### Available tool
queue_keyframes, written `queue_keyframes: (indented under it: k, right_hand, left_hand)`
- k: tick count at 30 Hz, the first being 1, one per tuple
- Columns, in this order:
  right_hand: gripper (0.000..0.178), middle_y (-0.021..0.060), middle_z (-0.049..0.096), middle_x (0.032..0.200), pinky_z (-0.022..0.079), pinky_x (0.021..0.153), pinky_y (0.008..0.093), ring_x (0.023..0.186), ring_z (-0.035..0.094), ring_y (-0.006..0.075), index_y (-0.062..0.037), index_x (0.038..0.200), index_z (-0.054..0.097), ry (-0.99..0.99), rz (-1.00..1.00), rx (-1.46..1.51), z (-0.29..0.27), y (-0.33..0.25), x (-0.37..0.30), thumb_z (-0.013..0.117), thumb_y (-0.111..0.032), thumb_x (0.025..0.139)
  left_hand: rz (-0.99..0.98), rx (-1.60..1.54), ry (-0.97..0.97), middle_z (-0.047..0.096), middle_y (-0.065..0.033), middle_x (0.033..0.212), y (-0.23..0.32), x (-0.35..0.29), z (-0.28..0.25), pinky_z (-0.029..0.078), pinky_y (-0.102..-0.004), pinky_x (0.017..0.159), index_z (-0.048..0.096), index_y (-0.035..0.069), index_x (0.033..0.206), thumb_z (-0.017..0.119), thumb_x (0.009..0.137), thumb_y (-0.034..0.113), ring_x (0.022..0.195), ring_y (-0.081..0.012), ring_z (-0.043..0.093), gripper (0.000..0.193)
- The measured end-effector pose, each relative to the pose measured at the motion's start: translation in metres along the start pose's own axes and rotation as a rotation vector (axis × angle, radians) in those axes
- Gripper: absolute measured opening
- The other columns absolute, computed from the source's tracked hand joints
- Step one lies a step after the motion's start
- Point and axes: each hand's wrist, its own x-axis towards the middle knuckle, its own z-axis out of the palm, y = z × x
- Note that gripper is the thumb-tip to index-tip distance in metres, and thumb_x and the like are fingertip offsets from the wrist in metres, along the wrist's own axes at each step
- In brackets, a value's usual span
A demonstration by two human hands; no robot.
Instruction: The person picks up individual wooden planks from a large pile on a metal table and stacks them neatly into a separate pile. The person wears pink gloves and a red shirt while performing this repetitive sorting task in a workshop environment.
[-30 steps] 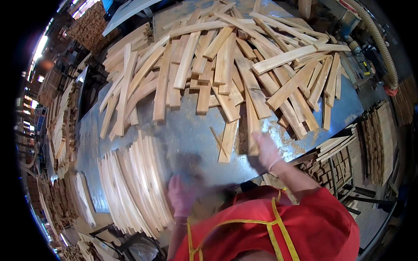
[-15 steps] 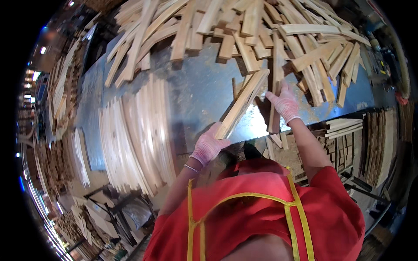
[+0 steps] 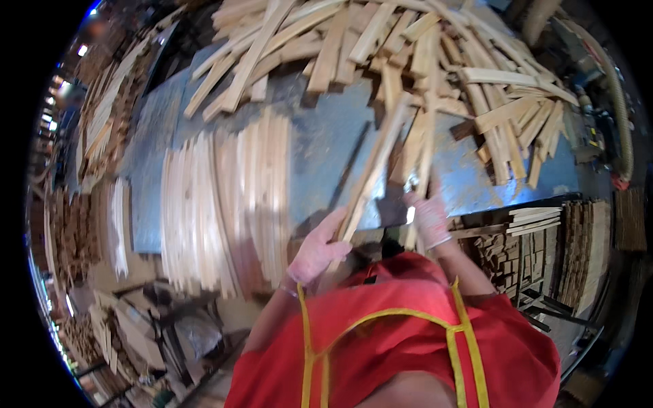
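Your left hand [image 3: 320, 248] is grasping the near end of a wooden slat [image 3: 376, 166] at the centre of the frame, fingers and thumb wrapping round it, with its far end pointing toward the upper centre. Your right hand [image 3: 431, 216] is gripping a second slat [image 3: 428, 149] just to the right; blur is hiding how tightly those fingers are pressing, so I cannot tell. Loose slats [image 3: 333, 51] are lying crosswise along the top of the blue-grey table [image 3: 316, 143], and a side-by-side row [image 3: 187, 211] is occupying the centre left. You are apparently picking up, one piece per hand, and lifting cleanly is probably calling for keeping both far ends clear of the heap
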Motion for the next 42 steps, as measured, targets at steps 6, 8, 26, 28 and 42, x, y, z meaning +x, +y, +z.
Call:
queue_keyframes:
  k: [6,8,26,28,42]
  right_hand:
    - [0.106,0.0202,0.058,0.15,0.05,0.11,0.0353,0.133,0.058,0.027,-0.0016,0.172,0.013,-0.286,-0.071,-0.001,0.035,0.036,-0.015,0.079,-0.021,0.092]
    - [0.107,0.0211,0.059,0.149,0.05,0.111,0.0353,0.134,0.059,0.0268,-0.0019,0.172,0.015,-0.284,-0.013,-0.047,0.032,0.001,-0.011,0.081,-0.024,0.09]
    - [0.091,0.0298,0.054,0.154,0.043,0.12,0.0444,0.145,0.052,0.0422,0.0,0.161,0.04,0.295,-0.591,-0.663,-0.194,-0.319,0.434,0.075,-0.045,0.09]
    - [0.08,0.0261,0.059,0.15,0.045,0.117,0.0437,0.14,0.056,0.0398,-0.0076,0.16,0.045,0.301,-0.493,-0.91,-0.177,-0.334,0.444,0.07,-0.036,0.09]
    - [0.016,0.0103,0.074,0.093,0.055,0.092,0.0453,0.097,0.072,0.0297,-0.0136,0.104,0.074,-0.351,-0.894,-1.659,-0.139,-0.201,0.333,0.074,-0.02,0.089]
  left_hand:
    - [0.181,0.243,0.359,0.056,-0.0198,0.157,0.006,0.096,0.056,0.05,-0.0364,0.107,0.043,0.006,0.164,0.061,0.105,0.031,0.127,-0.0253,0.065,0.066]
    - [0.234,0.3,0.33,0.056,-0.0232,0.153,0.009,0.112,0.06,0.051,-0.0369,0.102,0.044,0.006,0.163,0.053,0.109,0.031,0.122,-0.0269,0.065,0.06]
    - [-0.061,0.319,0.353,0.071,-0.0077,0.127,-0.058,0.194,0.079,0.051,-0.032,0.105,0.064,0.003,0.143,0.073,0.098,0.013,0.121,-0.0165,0.065,0.047]
    - [-0.107,0.376,0.354,0.071,-0.0064,0.126,-0.058,0.193,0.084,0.052,-0.0313,0.104,0.065,0.004,0.143,0.073,0.098,0.011,0.119,-0.0152,0.065,0.046]
    - [-0.012,0.482,0.088,0.068,-0.0113,0.139,-0.058,0.18,0.046,0.054,-0.0323,0.104,0.067,0.003,0.137,0.075,0.099,0.019,0.121,-0.0229,0.069,0.043]
